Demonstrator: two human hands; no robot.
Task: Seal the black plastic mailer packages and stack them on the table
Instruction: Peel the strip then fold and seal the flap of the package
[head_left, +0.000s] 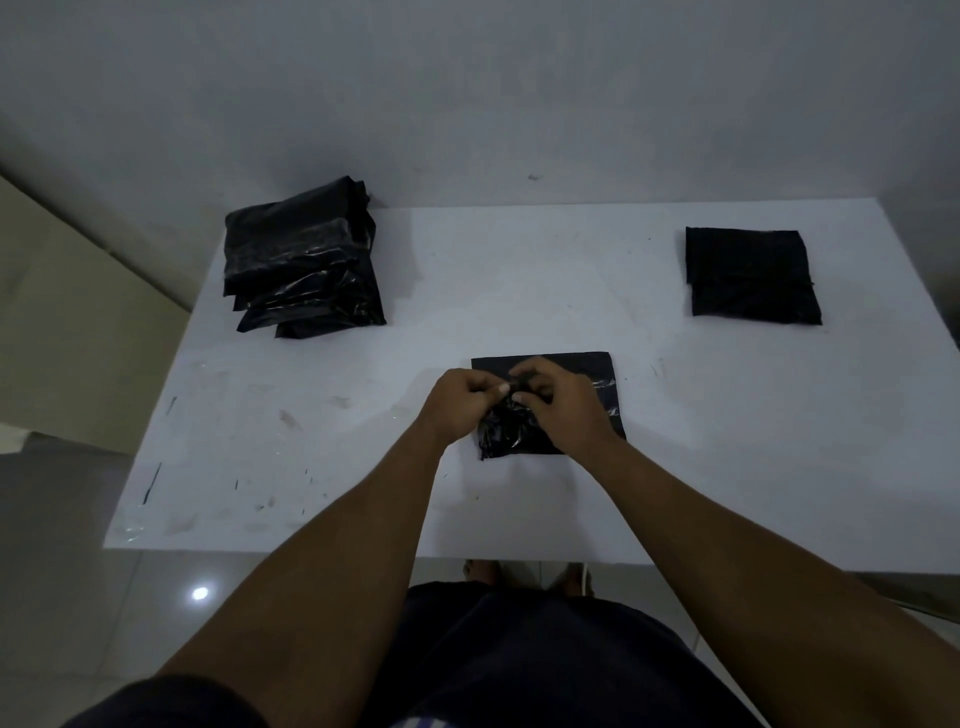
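— Hands first: where are they, and what have they got?
— Both meet over the near middle of the table (519, 270). The left hand (457, 408) and the right hand (563, 408) each have fingers and thumb curled, pinching a crumpled fold of the black mailer (597, 371) that lies flat beneath them.
— And the rest, biggest first?
— The white table is scuffed and marked. At its far left sits a slumped stack of glossy black mailers (304, 265), its edges fanned out toward the near side. At far right, well apart, lies a flatter, matte black mailer pile (750, 275); how many are in it I cannot tell.
— Anything smaller?
— Shiny creases on the held mailer's right part.
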